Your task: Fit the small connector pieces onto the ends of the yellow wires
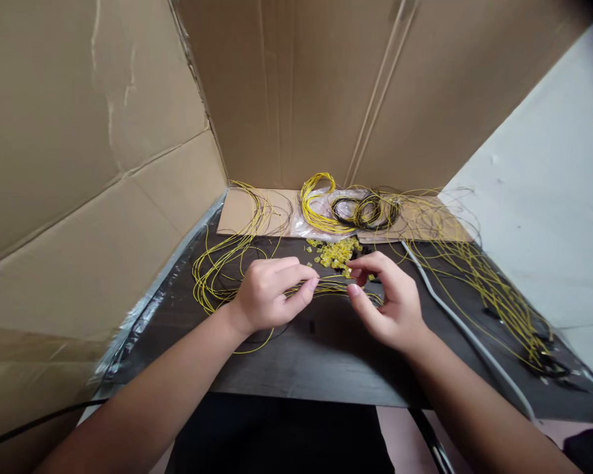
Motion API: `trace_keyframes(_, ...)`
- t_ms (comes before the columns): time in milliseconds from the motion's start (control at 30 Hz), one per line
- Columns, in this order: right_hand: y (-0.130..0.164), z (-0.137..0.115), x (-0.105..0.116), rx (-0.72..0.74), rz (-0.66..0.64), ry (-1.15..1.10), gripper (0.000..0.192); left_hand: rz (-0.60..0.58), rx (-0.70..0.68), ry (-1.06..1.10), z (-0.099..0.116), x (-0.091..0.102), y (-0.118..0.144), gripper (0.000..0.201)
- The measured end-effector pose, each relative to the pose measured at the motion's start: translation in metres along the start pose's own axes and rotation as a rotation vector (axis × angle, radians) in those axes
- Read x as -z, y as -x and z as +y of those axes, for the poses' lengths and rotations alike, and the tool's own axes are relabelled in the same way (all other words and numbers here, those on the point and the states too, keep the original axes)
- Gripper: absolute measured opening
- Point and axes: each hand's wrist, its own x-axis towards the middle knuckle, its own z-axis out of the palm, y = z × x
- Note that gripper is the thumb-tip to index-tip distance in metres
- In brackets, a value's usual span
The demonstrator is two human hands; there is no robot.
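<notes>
Two hands meet mid-worktop: left hand (267, 293) pinches a yellow wire (326, 287) shut in its grip; right hand (388, 299) pinches it just right, near the yellow connector pile (337, 253).

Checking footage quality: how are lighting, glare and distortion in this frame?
Head view: soft, even light; glare on the foil strip at the dark table; wide-angle bending at the cardboard walls; left hand, right hand and yellow wires fairly sharp.
</notes>
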Motion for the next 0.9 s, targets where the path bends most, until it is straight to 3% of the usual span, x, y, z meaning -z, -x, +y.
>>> trace_keyframes(233, -0.0033, 0.0041, -0.0035, 0.12, 0.022, 0.167, 0.036, -0.03, 0.008, 0.024, -0.0034, -0.0004, 0.0004, 0.008)
trace_keyframes(467, -0.0023, 0.0041, 0.0, 0.06, 0.091, 0.148, 0.01, -0.012, 0.072, 0.074, -0.0043, -0.0022, 0.0031, 0.006)
trace_keyframes(733, -0.0016, 0.005, -0.0042, 0.093, 0.057, 0.159, 0.011, -0.028, 0.163, 0.168, -0.0029, -0.0048, 0.0008, 0.011)
trace_keyframes(900, 0.0006, 0.0071, -0.0075, 0.1, 0.043, 0.192, 0.013, -0.09, 0.125, 0.163, -0.0032, -0.007, 0.0009, 0.008)
